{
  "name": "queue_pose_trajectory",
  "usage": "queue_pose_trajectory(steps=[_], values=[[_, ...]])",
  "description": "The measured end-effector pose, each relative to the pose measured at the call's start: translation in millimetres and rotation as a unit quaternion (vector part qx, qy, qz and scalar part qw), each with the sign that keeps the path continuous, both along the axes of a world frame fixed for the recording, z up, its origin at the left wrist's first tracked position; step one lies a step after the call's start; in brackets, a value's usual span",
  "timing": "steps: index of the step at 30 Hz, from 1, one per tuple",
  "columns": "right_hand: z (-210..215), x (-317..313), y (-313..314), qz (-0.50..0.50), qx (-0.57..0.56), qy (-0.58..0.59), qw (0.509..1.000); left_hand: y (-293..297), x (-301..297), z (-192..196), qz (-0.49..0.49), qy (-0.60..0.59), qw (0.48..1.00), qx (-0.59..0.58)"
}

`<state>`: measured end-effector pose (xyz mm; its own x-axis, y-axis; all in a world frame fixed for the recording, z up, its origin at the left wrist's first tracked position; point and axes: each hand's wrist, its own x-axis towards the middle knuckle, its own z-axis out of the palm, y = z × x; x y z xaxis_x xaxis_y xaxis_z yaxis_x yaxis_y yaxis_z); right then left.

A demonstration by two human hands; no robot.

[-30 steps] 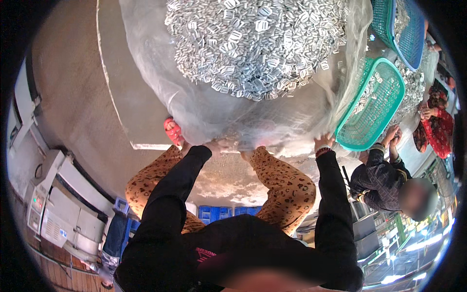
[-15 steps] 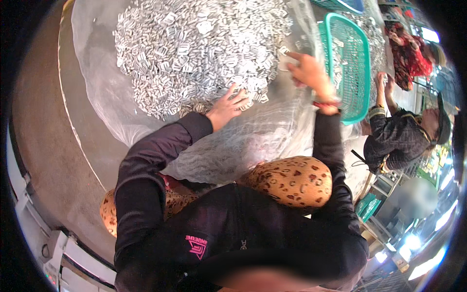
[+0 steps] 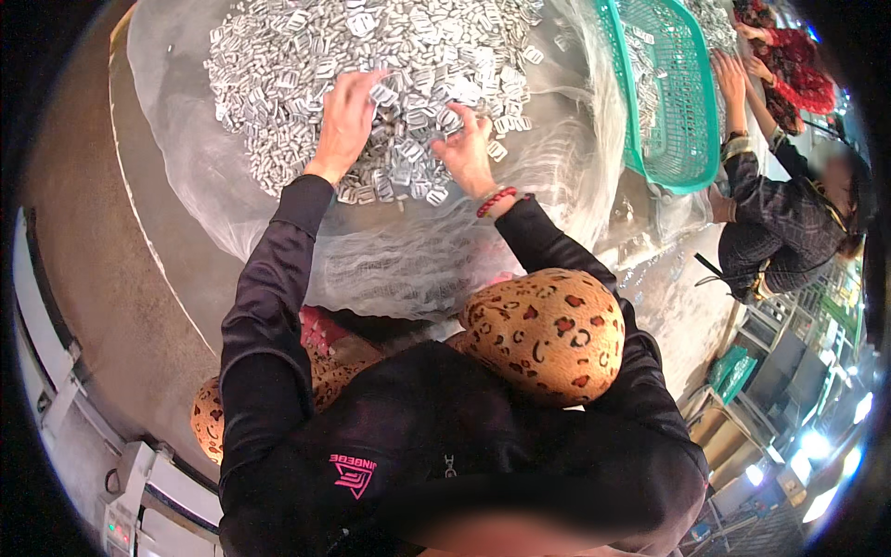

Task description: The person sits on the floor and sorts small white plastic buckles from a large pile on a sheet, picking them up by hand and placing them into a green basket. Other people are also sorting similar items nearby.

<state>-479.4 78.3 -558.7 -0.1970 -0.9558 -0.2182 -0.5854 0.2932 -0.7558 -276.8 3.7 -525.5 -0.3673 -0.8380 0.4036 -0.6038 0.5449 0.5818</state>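
Hundreds of small silver slide buckles (image 3: 427, 56) lie heaped at the top centre of the frame, on a translucent, wrinkled sheet (image 3: 390, 278) spread over the grey floor. Left of the frame's centre line, the left hand (image 3: 345, 125) reaches into the near side of the heap, fingers bent, the tips at a buckle; I cannot tell whether it is gripped. Just to its right, the right hand (image 3: 466, 153) is half curled above the pieces, thumb and fingers apart; whether anything is pinched there is unclear. A red bracelet (image 3: 496, 201) circles its wrist. At the upper right, beside the sheet, stands a teal plastic basket (image 3: 716, 130) with more silver pieces in it. Beyond that basket, toward the right edge, are a co-worker in a dark patterned jacket (image 3: 784, 200) and a person in red (image 3: 803, 70). Leopard-print trousers (image 3: 557, 325) cover the wearer's bent knees, below the frame's middle.
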Motion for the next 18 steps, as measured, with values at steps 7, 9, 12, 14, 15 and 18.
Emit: queue_pose_trajectory(steps=[7,9,12,14,15,18], values=[[74,-11,-55,0.083,0.028,-0.382,0.920,-19,-11,51,0.059,0.465,0.792,0.391],[66,-47,-67,0.091,0.023,-0.340,0.936,-20,-5,55,0.025,0.531,0.661,0.530],[3,-147,-98,0.063,-0.005,-0.037,0.997,-31,-19,56,-0.078,0.523,0.600,0.600],[-18,-130,-94,0.075,-0.051,0.166,0.982,-33,-17,63,-0.110,0.525,0.608,0.585],[-24,-124,-92,0.077,-0.075,0.267,0.958,-34,-17,67,-0.109,0.527,0.615,0.577],[-21,-85,-77,0.140,-0.097,0.191,0.967,-35,-4,74,-0.111,0.471,0.672,0.561]])
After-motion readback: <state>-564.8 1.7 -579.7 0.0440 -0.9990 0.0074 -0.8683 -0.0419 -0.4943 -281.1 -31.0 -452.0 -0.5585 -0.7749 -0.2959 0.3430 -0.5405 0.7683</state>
